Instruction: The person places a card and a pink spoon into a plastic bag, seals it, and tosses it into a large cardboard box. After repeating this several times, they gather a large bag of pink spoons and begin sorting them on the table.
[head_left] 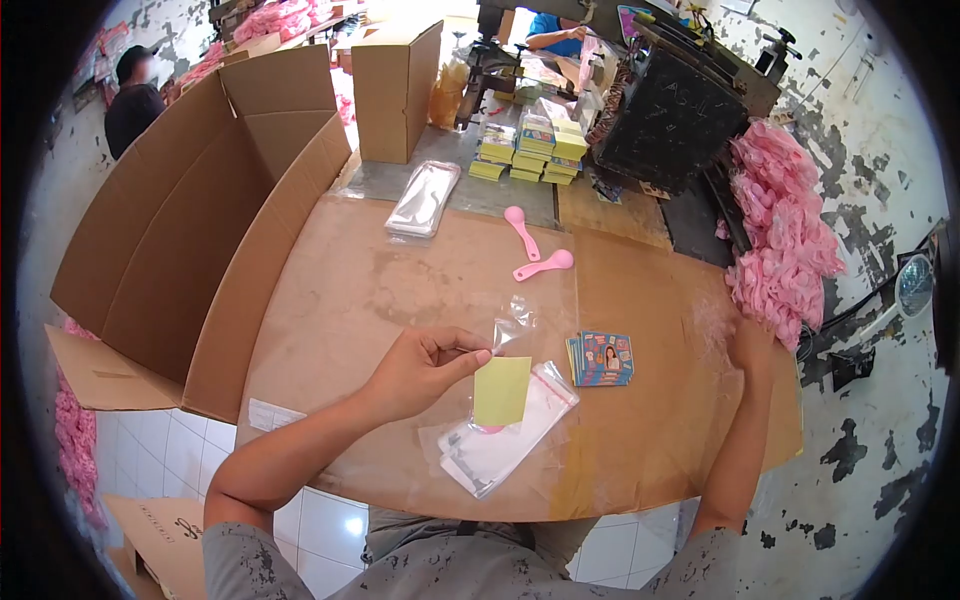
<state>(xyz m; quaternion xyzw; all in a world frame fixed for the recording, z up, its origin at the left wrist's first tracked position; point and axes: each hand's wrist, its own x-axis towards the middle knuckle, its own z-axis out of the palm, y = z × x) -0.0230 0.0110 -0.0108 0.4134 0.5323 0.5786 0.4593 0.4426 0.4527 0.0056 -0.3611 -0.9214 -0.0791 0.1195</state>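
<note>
My left hand [428, 372] pinches the top of a small clear plastic bag [513, 322] between thumb and fingers. A yellow card [502, 391] hangs upright in or against that bag, and a bit of pink shows below it. Under it lies a stack of clear plastic bags [510, 440]. Just right of these sits a small stack of printed cards [602, 359]. My right hand [752, 345] reaches to the lower edge of a heap of pink wrapped pieces [785, 240]. Its fingers are blurred and partly hidden there.
Two pink spoons [530, 248] lie mid-table, near another stack of clear bags [424, 200]. Card stacks [530, 145] stand behind, beside a dark machine [665, 110]. A large open carton [190, 230] stands at the left. Two other people are further back.
</note>
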